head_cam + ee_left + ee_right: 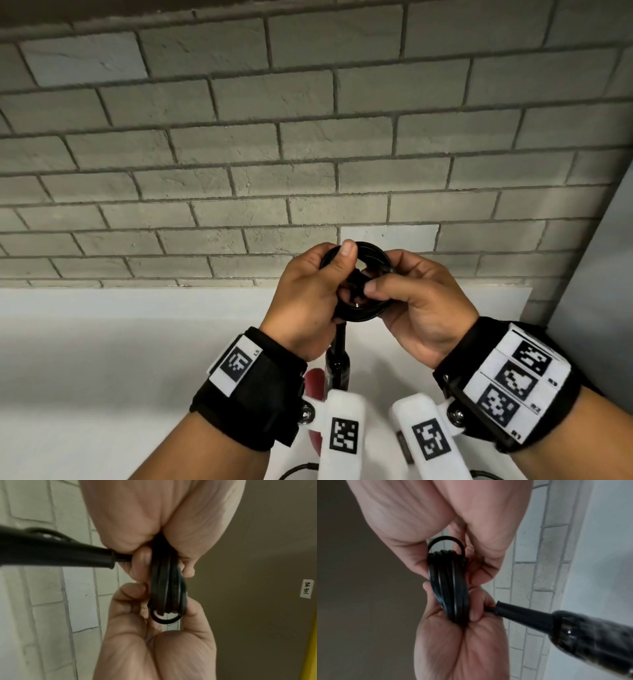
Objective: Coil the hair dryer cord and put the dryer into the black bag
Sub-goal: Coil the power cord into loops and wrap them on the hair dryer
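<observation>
The black cord [356, 310] is wound into a small tight coil that both hands hold up in front of the brick wall. My left hand [308, 291] grips the coil's left side, thumb over its top. Fingers and thumb of my right hand [411, 298] pinch the coil's right side, where one turn of cord crosses the bundle. That turn shows as a small loop [445, 543] in the right wrist view. The dryer's black handle [337, 366] hangs from the coil below my left hand, with its red body [315, 383] partly hidden. The black bag is not in view.
A grey brick wall [308, 137] fills the background. A white surface [120, 359] lies below the hands. A grey panel [603, 274] stands at the right. A thin black cable [298, 469] shows at the bottom edge.
</observation>
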The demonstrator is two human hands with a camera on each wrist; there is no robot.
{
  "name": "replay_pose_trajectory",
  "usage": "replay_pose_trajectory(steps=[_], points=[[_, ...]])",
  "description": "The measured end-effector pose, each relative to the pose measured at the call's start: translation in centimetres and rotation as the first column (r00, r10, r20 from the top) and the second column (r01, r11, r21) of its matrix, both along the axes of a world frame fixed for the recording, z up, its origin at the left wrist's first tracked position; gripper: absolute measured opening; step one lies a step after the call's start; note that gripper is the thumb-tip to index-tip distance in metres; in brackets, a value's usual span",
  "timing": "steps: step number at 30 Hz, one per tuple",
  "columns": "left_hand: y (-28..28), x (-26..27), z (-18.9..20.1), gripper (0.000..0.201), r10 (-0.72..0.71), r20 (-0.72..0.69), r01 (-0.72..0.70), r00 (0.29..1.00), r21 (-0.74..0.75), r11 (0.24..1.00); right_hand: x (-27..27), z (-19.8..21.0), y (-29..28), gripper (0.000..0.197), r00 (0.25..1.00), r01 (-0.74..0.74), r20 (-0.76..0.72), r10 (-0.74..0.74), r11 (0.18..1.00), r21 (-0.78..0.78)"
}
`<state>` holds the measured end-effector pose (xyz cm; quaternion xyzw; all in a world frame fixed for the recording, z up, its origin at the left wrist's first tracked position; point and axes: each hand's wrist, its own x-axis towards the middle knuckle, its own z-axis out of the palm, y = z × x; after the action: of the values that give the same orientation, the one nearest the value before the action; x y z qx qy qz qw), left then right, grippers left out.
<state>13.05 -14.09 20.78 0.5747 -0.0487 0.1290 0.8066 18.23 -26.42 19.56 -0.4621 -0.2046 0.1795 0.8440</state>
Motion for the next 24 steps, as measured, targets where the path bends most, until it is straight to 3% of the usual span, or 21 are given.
replay_pose_trajectory(steps=[3, 6, 8, 11, 14, 19, 22, 24], points=[[0.0, -0.2, 0.3, 0.025, -0.054, -0.045, 0.05, 0.998, -0.084, 0.995, 0.0, -0.2, -0.3, 0.041, 0.992, -0.113, -0.058, 0.116, 0.993, 0.043], [-0.2, -0.3, 0.5, 0.024, -0.046, -0.11, 0.032, 0.993, -0.124, 0.992, -0.1, -0.3, -0.4, 0.085, 0.977, -0.178, -0.108, 0.184, 0.982, 0.065], [-0.2, -0.1, 0.3, 0.025, -0.001, -0.137, -0.011, 0.991, -0.088, 0.996, -0.1, -0.5, -0.5, 0.096, 0.962, -0.236, -0.114, 0.247, 0.967, 0.096], [-0.2, 0.1, 0.1, 0.027, 0.074, -0.16, -0.084, 0.984, -0.056, 0.995, -0.2, -0.2, -0.8, 0.081, 0.927, -0.333, -0.126, 0.352, 0.931, 0.148], [-0.5, 0.5, 0.2, 0.03, 0.158, -0.111, -0.16, 0.981, -0.009, 0.987, -0.3, 0.7, -0.9, 0.063, 0.919, -0.349, -0.146, 0.366, 0.928, 0.131], [-0.9, 1.0, -0.1, 0.032, 0.396, 0.114, -0.412, 0.911, 0.271, 0.87, -1.1, 1.3, 0.5, 0.051, 0.958, -0.173, -0.237, 0.159, 0.984, -0.038], [-1.1, 0.7, -0.4, 0.024, 0.443, 0.195, -0.484, 0.875, 0.304, 0.821, -1.5, 1.5, 0.4, 0.052, 0.956, -0.167, -0.264, 0.13, 0.979, -0.12], [-1.2, 0.4, -0.4, 0.021, 0.462, 0.239, -0.517, 0.854, 0.299, 0.802, -1.6, 1.8, -0.2, 0.041, 0.947, -0.222, -0.281, 0.159, 0.952, -0.209]])
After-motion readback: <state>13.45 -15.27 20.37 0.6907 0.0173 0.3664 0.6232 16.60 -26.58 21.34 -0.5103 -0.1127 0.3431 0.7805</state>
